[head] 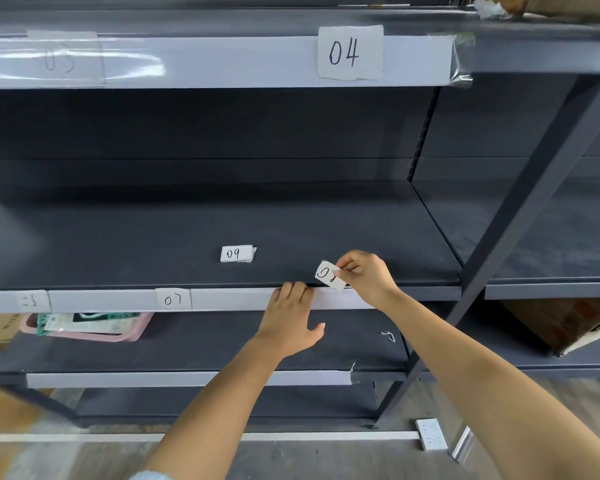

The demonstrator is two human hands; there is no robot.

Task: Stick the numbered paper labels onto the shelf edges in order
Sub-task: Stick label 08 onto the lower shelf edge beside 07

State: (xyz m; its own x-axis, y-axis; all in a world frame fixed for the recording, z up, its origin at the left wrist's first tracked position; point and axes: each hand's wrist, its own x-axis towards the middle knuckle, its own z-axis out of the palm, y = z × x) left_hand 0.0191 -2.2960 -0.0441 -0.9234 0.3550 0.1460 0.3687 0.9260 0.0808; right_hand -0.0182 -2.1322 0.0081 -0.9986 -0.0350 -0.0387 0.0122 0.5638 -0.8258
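Label 08 point(330, 276) is pinched at its right end by the right hand point(364, 277), tilted, just above the middle shelf's front edge strip point(243, 299), right of label 07 point(173, 299). Straight left hand point(290, 318) fingers are pressed on the strip beside it. The label 09 stack point(237, 254) lies behind, mid-shelf.

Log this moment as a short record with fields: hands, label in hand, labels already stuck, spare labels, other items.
left hand: open, fingers resting on the middle shelf edge strip
right hand: pinches the tilted 08 label just above the strip
labels on middle strip: 07 label; a blurred label at far left
upper strip: 04 label; faint 03 label under tape
spare labels: stack topped by 09 lying on the shelf
other: pink tray on the shelf below
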